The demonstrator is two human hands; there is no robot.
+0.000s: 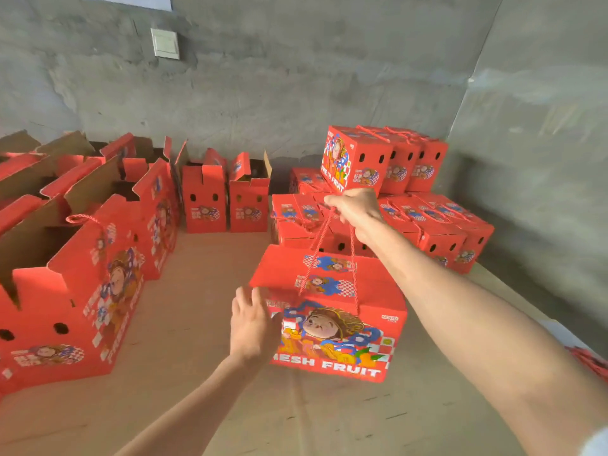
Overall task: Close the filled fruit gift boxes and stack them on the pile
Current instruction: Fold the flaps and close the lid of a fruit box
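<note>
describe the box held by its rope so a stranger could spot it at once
Start at the pile of closed red boxes in the right corner of the grey wall. In front of it is the closed box with FRESH FRUIT on its near face. It alone is held by its red rope handle in the right hand, the left hand touching its near corner.

"FRESH FRUIT" on carried box [332,343] front; same on top pile box [348,159] side.
</note>
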